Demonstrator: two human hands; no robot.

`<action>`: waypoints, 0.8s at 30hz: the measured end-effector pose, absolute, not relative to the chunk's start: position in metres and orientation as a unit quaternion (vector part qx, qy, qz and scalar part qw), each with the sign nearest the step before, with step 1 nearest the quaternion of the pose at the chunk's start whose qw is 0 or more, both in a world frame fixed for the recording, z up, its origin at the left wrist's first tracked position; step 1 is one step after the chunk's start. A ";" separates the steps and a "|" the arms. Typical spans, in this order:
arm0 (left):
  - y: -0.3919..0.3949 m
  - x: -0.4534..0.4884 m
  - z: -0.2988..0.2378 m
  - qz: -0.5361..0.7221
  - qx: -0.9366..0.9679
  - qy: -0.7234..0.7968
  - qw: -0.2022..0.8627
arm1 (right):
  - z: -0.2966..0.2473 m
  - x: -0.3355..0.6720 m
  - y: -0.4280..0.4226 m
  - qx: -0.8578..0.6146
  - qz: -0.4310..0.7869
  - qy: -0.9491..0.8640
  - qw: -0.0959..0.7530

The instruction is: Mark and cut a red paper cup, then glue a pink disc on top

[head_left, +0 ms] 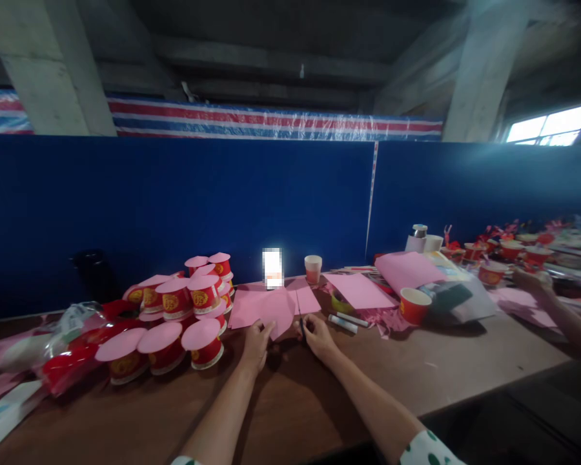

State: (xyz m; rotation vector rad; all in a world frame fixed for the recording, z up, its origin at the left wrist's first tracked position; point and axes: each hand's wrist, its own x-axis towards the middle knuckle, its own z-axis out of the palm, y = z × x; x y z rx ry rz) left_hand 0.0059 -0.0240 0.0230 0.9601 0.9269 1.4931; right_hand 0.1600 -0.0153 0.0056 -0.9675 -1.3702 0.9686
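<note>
My left hand (258,342) pinches the edge of a pink paper sheet (278,310), which is cut to a curved outline on its right side. In my right hand (317,336) is a pair of scissors (301,328); its dark handle shows at the fingers and a thin blade points away from me, just right of the paper. More pink paper (244,307) lies flat on the table behind my hands. To the left stand several red paper cups (207,354), upside down, with gold prints and pink paper discs (201,334) on top.
Right of my hands lie white marker pens (343,323), a pink sheet (361,290) and a red cup (415,306). A white cup (313,268) and a bright blurred-out screen (272,268) stand at the blue partition (223,200). Another person's hand (535,283) is at the far right.
</note>
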 end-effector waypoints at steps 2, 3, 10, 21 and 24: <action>-0.024 0.006 0.023 0.628 0.405 0.391 0.538 | 0.007 0.160 -0.016 -0.413 0.411 -0.584 0.565; -0.024 0.006 0.023 0.628 0.406 0.390 0.538 | 0.007 0.160 -0.017 -0.414 0.410 -0.584 0.564; -0.023 0.005 0.022 0.633 0.412 0.384 0.531 | 0.007 0.160 -0.017 -0.417 0.407 -0.585 0.564; -0.023 0.005 0.022 0.633 0.415 0.382 0.530 | 0.003 0.161 -0.014 -0.420 0.399 -0.586 0.567; -0.022 0.004 0.021 0.634 0.413 0.384 0.529 | 0.002 0.160 -0.013 -0.419 0.398 -0.584 0.569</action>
